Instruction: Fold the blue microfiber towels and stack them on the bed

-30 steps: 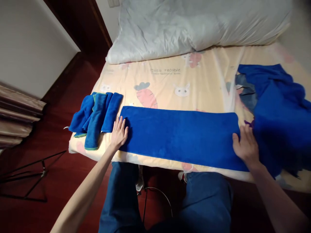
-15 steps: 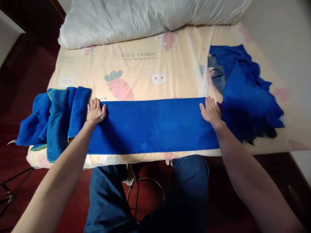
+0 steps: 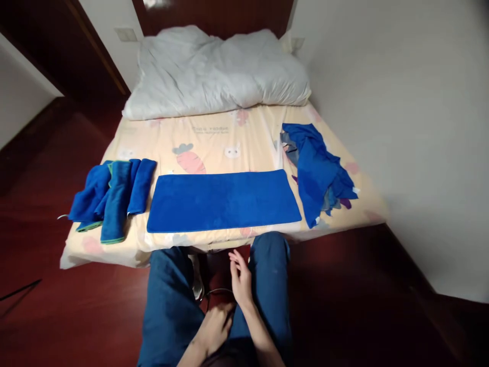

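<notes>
A blue towel point(image 3: 225, 201) lies flat as a long rectangle near the bed's front edge, with neither hand touching it. My right hand point(image 3: 241, 283) is over my lap, between the thighs, with its fingers loosely stretched and nothing in them. Lower down and to its left, my left hand point(image 3: 216, 325) rests at my thigh with its back facing up. Its fingers bend downward and are mostly hidden. Left of the flat towel sit several folded and bunched blue towels point(image 3: 116, 199), some with green edging. A crumpled heap of blue cloth point(image 3: 319, 168) lies to its right.
The bed has a cream sheet point(image 3: 252, 145) printed with carrots and rabbits. A white quilt point(image 3: 217, 76) is bunched at its far end. A pale wall point(image 3: 401, 127) stands on the right, and dark red floor point(image 3: 103, 306) surrounds the bed.
Both hands have left the blue towel's ends and come back to my lap. The towel stays flat in place. My view has moved back and now takes in more of the room.
</notes>
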`<state>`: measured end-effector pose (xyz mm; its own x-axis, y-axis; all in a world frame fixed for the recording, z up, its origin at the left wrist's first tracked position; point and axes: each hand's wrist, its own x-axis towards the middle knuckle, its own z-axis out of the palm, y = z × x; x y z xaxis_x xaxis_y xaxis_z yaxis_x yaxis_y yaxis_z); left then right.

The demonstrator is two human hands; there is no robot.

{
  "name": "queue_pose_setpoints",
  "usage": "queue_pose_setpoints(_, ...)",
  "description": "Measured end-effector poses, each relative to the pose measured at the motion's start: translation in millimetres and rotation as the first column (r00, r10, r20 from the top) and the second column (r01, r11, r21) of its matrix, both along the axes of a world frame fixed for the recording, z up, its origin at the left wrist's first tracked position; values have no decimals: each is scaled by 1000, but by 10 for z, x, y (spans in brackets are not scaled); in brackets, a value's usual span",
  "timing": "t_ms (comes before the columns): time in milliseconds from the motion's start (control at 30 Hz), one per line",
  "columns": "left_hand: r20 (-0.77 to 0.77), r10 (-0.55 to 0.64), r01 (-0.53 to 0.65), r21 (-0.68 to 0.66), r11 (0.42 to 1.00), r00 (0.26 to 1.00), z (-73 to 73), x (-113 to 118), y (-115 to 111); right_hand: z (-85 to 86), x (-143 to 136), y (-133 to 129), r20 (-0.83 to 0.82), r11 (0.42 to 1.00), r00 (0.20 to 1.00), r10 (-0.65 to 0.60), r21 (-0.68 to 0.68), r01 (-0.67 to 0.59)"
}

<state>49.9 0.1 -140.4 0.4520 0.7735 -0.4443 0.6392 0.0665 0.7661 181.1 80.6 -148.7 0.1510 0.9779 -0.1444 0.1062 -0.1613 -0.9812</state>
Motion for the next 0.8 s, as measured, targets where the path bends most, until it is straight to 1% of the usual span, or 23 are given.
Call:
queue_pose_setpoints(33,-25,13,-13,12,1000,1000,22,1,-2,-15,-68,-23,-16,999,999,44,0,-44)
queue_pose_setpoints(67,-45,59,-58,39,998,997,68,-21,54,-15,-119,-13,-23,996,996,88,6,-88)
queue_pose_setpoints(100,-43,131,-128,73,989,990,131,-55,147,-5,-159,16,-25,992,992,127,18,-127)
queue_pose_setpoints(133,3,220,-219,89,972,976,203,-89,255,12,-188,51,-25,988,988,155,33,-154)
queue_pose_setpoints(167,87,316,-322,80,943,945,275,-114,360,30,-209,84,-26,984,984,174,48,-172)
queue_pose_setpoints(200,186,417,-431,41,901,890,340,-122,451,46,-221,108,-25,981,982,185,59,-184)
queue_pose_setpoints(233,281,516,-533,-20,846,809,390,-109,521,57,-227,120,-23,980,982,188,62,-187)
queue_pose_setpoints(267,358,607,-620,-94,779,709,420,-74,568,63,-224,123,-20,981,983,184,61,-183)
queue_pose_setpoints(300,412,686,-689,-170,705,600,429,-17,597,64,-216,118,-17,983,984,178,56,-176)
queue_pose_setpoints(367,466,789,-767,-301,567,400,386,137,625,55,-184,98,-13,985,986,169,41,-168)
queue_pose_setpoints(400,483,815,-781,-352,516,320,343,223,637,48,-165,90,-11,985,985,171,33,-171)
queue_pose_setpoints(467,508,836,-781,-429,455,208,247,383,685,41,-128,81,-7,985,985,171,15,-171)
queue_pose_setpoints(567,504,858,-767,-511,388,99,156,552,828,50,-92,94,-1,994,994,109,1,-109)
queue_pose_setpoints(667,467,884,-723,-623,299,-36,155,646,1012,64,-64,126,-7,1000,1000,22,17,-22)
queue_pose_setpoints(733,441,890,-640,-718,272,-116,177,690,1123,54,-34,156,-22,999,999,-23,23,24)
queue_pose_setpoints(800,421,891,-532,-801,276,-172,195,730,1216,16,1,192,-47,997,996,-70,-18,69)
